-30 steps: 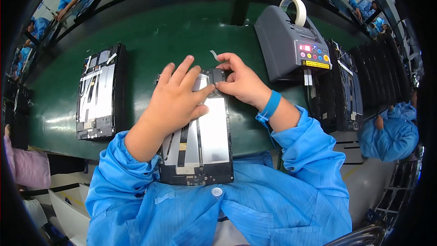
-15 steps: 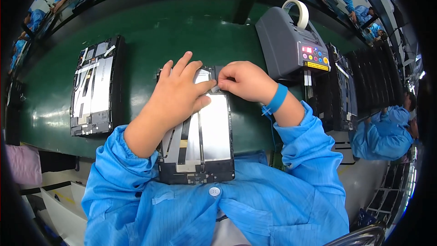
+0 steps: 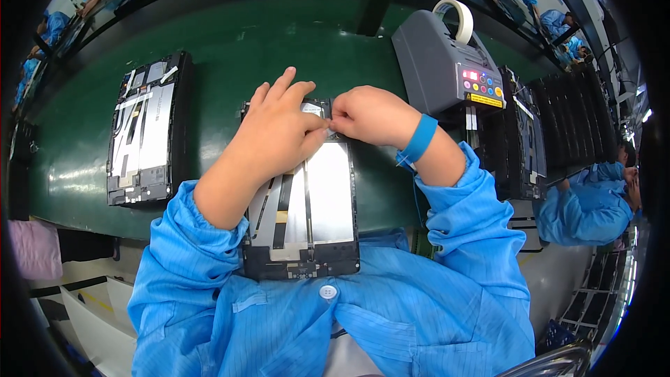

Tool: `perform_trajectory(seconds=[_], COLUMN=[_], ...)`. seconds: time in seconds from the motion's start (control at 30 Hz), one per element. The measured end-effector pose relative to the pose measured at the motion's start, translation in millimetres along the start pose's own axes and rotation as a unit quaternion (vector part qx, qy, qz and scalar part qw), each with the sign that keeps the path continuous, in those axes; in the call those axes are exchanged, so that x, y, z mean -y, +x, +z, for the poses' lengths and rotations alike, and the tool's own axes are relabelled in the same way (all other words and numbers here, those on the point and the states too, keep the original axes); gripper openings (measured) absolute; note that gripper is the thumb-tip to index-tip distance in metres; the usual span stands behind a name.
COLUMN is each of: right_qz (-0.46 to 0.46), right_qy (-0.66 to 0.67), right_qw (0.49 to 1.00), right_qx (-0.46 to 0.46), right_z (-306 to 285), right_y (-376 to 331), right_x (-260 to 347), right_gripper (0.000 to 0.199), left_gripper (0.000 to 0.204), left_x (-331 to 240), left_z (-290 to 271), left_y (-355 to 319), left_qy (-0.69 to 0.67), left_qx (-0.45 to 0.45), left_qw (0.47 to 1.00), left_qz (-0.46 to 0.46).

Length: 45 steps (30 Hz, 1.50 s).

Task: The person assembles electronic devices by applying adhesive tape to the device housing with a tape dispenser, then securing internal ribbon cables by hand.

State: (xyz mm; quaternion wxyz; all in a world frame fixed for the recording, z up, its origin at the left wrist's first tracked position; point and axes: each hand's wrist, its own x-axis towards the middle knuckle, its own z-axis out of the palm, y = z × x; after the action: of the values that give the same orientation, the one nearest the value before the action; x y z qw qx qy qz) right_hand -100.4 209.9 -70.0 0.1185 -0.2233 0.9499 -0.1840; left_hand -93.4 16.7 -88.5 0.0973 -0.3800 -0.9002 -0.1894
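Observation:
An opened tablet-like device (image 3: 328, 195) lies in front of me, its inner side up, with silver plates and a black frame. My left hand (image 3: 279, 126) rests over its upper left part, most fingers spread, with thumb and index fingertip close together near the top right corner. Touching that same corner, my right hand (image 3: 370, 117) has its fingers curled into a pinch. What the pinch holds is hidden. A small pale piece (image 3: 330, 135) shows just under the fingertips. My right wrist wears a blue strap (image 3: 421, 138).
A stack of similar devices (image 3: 146, 132) stands at the left on the green table (image 3: 230, 42). At the right is a grey tape dispenser (image 3: 436, 63) with a tape roll (image 3: 460, 21). Beyond it stand more devices (image 3: 527, 132) and black trays (image 3: 576, 115). People in blue work around.
My left thumb has moved up toward the index fingertip. My right hand has shifted slightly up and left, its fingertips now closer to the left ones. The device stays nearly in place.

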Motion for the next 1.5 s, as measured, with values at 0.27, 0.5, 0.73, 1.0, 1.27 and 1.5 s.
perform_trajectory(seconds=[0.27, 0.5, 0.73, 1.0, 1.27, 1.5], right_qz=[0.029, 0.121, 0.105, 0.106, 0.174, 0.193], right_qy=[0.005, 0.192, 0.288, 0.280, 0.408, 0.491], right_qw=[0.996, 0.954, 0.934, 0.926, 0.871, 0.825], right_qx=[-0.083, -0.197, -0.184, -0.230, -0.209, -0.201], right_z=[14.8, 24.8, 39.9, 54.4, 53.1, 58.6], right_y=[-9.3, -25.0, -24.6, -16.6, -17.5, -22.7], right_x=[5.1, 5.1, -16.5, -16.6, -12.0, -6.4], right_gripper=[0.014, 0.021, 0.016, 0.018, 0.031, 0.024], left_gripper=[0.014, 0.014, 0.015, 0.014, 0.011, 0.024], left_x=[-6.3, -7.2, -6.8, -6.6, -8.0, 6.0], left_z=[4.6, 8.4, 9.7, 10.6, 11.5, 18.5], left_y=[3.4, 1.1, 1.1, 1.9, 8.3, -4.9], left_qy=[0.000, 0.010, -0.006, -0.019, -0.099, -0.118], left_qx=[-0.017, -0.035, -0.037, -0.028, 0.018, -0.060], left_qw=[1.000, 0.999, 0.999, 0.998, 0.986, 0.982], left_qz=[-0.024, -0.024, -0.038, -0.054, -0.131, -0.134])
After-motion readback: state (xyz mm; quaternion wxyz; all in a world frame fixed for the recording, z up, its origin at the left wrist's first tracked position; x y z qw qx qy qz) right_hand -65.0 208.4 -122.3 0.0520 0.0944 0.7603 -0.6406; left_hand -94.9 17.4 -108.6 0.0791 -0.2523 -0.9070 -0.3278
